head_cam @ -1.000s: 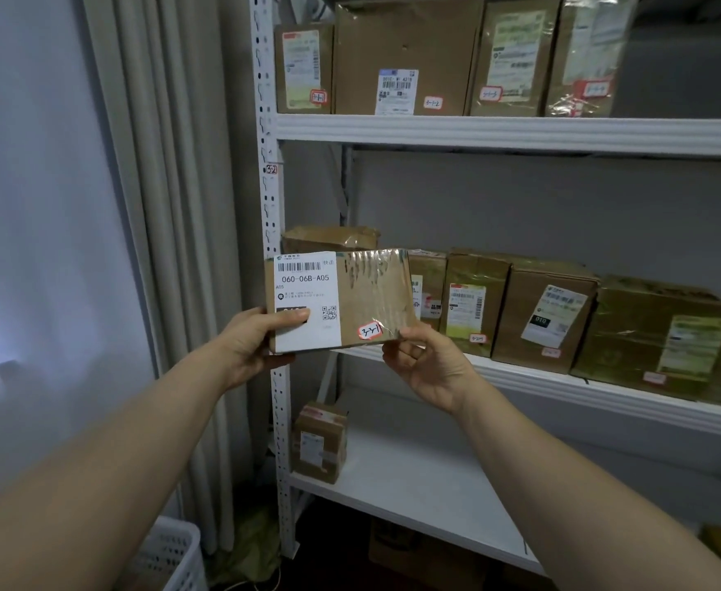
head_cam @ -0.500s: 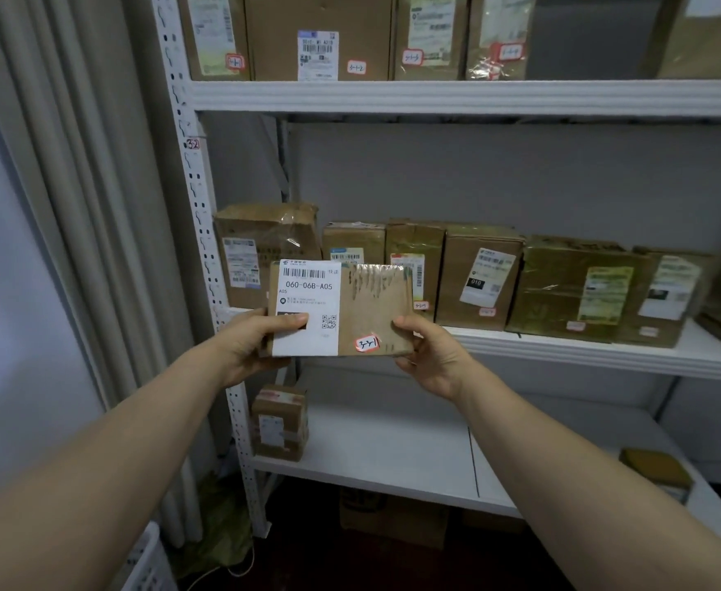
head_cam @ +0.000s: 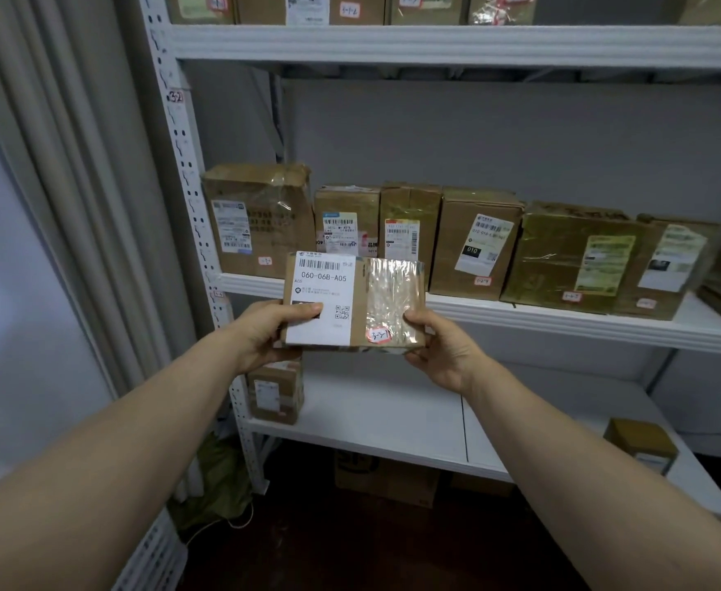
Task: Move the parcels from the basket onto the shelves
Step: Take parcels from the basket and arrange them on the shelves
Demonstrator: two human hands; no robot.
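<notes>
Gripping a parcel [head_cam: 354, 302] by its short ends, with left hand [head_cam: 265, 334] at the label side and right hand [head_cam: 440, 351] at the taped side. Held level, long axis sideways, just before the middle shelf [head_cam: 563, 322].

The basket [head_cam: 158, 552] is cut off by the bottom edge, the top-shelf parcels [head_cam: 260, 6] by the upper.

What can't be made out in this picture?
Head view only:
- Basket: cut off by the bottom edge; contents unseen.
- Top-shelf parcels: cut by the top edge.
- Held parcel: label's small print too small; left hand covers part.
- Lower-shelf box: top hidden by left hand.
</notes>
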